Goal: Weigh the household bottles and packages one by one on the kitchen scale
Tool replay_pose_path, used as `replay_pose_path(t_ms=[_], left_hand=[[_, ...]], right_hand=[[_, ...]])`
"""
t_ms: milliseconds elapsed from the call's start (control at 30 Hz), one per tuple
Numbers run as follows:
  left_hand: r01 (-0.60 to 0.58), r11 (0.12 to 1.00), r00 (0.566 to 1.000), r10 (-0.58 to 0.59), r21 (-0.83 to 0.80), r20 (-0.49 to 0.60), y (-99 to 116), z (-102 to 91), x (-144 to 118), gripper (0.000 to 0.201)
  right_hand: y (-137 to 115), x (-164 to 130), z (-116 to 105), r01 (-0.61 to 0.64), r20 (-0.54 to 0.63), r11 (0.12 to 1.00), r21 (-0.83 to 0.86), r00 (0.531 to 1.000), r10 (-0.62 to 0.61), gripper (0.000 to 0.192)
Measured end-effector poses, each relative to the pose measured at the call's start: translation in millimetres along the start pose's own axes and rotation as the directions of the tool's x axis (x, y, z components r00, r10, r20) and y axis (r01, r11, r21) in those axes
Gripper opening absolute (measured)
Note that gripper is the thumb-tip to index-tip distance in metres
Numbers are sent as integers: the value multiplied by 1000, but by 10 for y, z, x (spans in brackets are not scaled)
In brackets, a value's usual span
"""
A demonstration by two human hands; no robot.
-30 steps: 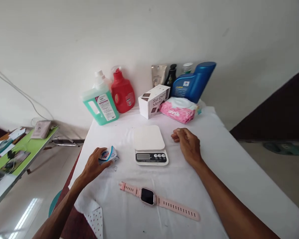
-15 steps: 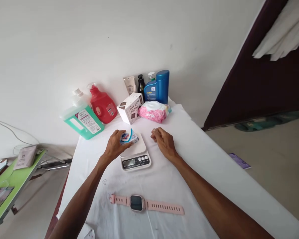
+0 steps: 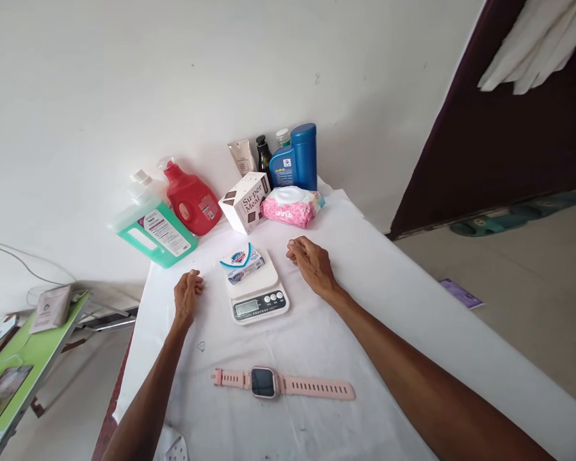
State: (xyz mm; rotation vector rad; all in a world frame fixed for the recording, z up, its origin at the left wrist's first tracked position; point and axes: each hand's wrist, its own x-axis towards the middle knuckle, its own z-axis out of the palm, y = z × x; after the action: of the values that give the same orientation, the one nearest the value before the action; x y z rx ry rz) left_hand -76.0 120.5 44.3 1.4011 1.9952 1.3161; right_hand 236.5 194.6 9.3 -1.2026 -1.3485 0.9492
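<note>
The worktop [image 3: 388,301] carries one green jug [image 3: 151,227], one red jug [image 3: 189,198], one blue bottle [image 3: 295,160], one carton [image 3: 246,202], one pink wipes pack [image 3: 290,206], one scale [image 3: 254,288] and one pink watch [image 3: 281,384]. One soap pack [image 3: 242,264] lies on the scale's plate, overhanging its left edge; a nudge could likely tip it off. The left hand [image 3: 186,296] and right hand [image 3: 312,262] rest either side, fingers loosely curled, holding nothing.
</note>
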Motion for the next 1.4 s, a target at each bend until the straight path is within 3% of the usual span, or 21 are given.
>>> replay_pose_path(t_ms=[167,433,1167,1400], left_hand=[[-20,998,1000,18,52,23,-198,83,-31,43],[-15,997,1000,13,70,29,-276,76,11,40],[-11,992,1000,7,124,30,-222,78,-12,42],[-5,997,999,2,74,45,-201,60,-29,46]], right_hand=[[3,-8,1,4,3,1000,-15,1000,-4,38],[4,-31,6,-7,-1,999,-37,1000,7,31],[46,-11,12,5,4,997,-74,1000,-5,26],[42,-11,8,18,4,998,-58,1000,-17,23]])
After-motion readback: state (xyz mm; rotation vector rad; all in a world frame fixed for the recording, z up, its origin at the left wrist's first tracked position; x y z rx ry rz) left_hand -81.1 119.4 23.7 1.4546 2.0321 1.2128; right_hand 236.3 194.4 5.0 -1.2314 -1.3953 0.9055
